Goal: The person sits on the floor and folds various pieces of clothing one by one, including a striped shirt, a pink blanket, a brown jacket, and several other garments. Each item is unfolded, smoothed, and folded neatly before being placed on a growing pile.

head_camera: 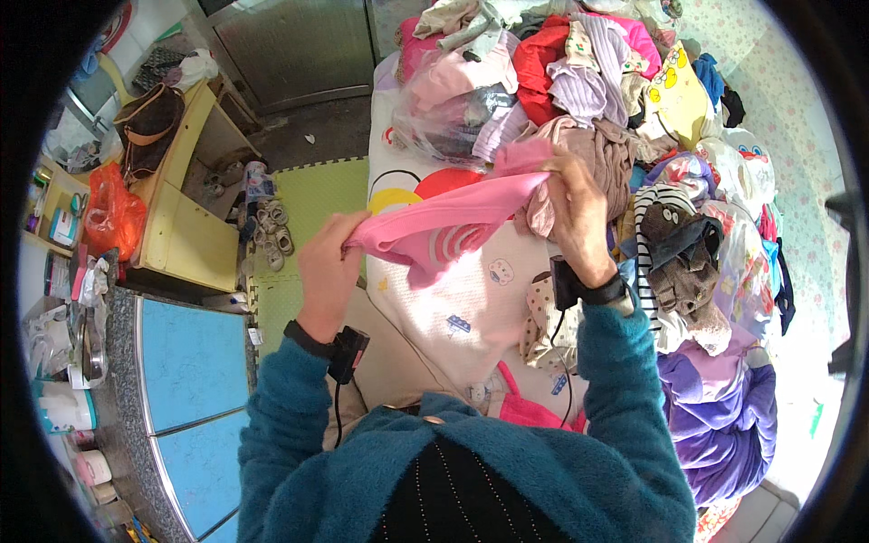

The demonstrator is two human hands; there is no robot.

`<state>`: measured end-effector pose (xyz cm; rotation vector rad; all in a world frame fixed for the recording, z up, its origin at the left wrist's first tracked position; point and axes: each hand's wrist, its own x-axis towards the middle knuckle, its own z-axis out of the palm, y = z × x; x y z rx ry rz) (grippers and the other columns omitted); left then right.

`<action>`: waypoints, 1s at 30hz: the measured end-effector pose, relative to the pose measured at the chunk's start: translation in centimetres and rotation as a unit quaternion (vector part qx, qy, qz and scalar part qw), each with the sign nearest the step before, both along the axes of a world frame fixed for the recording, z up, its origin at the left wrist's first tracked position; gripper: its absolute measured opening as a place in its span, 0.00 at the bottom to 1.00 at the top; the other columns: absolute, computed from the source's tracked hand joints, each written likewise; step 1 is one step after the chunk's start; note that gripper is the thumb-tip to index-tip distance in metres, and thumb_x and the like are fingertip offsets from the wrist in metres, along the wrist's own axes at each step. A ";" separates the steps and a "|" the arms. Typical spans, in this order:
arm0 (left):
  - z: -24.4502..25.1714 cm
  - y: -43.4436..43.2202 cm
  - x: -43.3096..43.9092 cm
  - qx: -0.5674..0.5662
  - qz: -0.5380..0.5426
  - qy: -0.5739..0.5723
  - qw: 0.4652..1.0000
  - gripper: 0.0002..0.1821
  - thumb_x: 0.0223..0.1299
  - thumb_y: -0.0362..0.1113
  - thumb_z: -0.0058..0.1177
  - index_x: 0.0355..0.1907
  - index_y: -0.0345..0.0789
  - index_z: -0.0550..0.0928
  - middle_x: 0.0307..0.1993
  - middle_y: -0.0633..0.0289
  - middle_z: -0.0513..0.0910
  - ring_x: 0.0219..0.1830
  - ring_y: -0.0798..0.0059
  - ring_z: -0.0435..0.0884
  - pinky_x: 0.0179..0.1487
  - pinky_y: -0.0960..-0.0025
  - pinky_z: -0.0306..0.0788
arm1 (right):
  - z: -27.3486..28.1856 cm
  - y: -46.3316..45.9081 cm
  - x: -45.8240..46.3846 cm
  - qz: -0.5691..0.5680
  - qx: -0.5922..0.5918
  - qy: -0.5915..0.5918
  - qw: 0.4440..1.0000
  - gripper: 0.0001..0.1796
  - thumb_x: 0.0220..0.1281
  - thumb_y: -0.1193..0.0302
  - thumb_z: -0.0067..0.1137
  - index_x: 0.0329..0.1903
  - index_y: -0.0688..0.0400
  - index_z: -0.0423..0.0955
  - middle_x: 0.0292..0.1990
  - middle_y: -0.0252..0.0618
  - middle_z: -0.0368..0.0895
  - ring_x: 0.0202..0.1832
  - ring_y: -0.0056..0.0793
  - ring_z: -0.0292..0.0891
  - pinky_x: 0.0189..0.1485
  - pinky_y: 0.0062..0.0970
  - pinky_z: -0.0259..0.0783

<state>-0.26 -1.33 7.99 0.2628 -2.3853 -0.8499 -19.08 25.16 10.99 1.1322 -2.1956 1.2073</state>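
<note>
A pink garment (pixel 434 234) with a pale striped round print hangs stretched between my two hands, above a bed with a white patterned cover (pixel 461 346). My left hand (pixel 329 268) pinches its left end between thumb and fingers. Its right end is bunched in my right hand (pixel 577 210), which is raised a little higher. Part of the cloth folds upward beside the right fingers and looks blurred. Both wrists wear black straps with small cabled boxes. The garment's exact kind cannot be told from its folds.
Heaped clothes (pixel 590 75) cover the bed's far end and right side, with a clear plastic bag (pixel 434 129) among them. A purple fleece (pixel 726 421) lies at the right. Left stand a blue-doored cabinet (pixel 193 366) and a yellow desk (pixel 187 237). Shoes (pixel 271 234) rest on green floor mats (pixel 319 190).
</note>
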 end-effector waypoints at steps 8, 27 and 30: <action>-6.2 2.7 2.4 -0.030 -0.126 -0.019 0.991 0.17 0.51 0.25 0.57 0.47 0.34 0.82 0.51 0.53 0.79 0.49 0.53 0.81 0.50 0.63 0.77 | -5.0 6.8 2.9 0.016 0.101 -0.082 0.991 0.10 0.60 0.84 0.48 0.44 0.65 0.71 0.51 0.54 0.76 0.49 0.54 0.78 0.52 0.39 0.74; -19.0 5.2 6.2 0.017 -0.071 -0.446 0.892 0.11 0.55 0.30 0.57 0.43 0.34 0.79 0.53 0.46 0.76 0.55 0.49 0.76 0.53 0.49 0.71 | -20.0 6.4 8.7 -0.002 0.308 -0.131 0.942 0.23 0.57 0.70 0.62 0.57 0.59 0.74 0.43 0.49 0.79 0.46 0.50 0.76 0.50 0.43 0.73; -16.7 5.7 5.5 -0.106 -0.110 -0.172 0.973 0.11 0.55 0.29 0.56 0.42 0.32 0.78 0.60 0.45 0.74 0.63 0.47 0.73 0.62 0.50 0.70 | -20.4 5.9 11.2 0.047 0.339 -0.126 0.931 0.28 0.54 0.68 0.66 0.59 0.57 0.72 0.49 0.45 0.75 0.53 0.46 0.72 0.57 0.43 0.67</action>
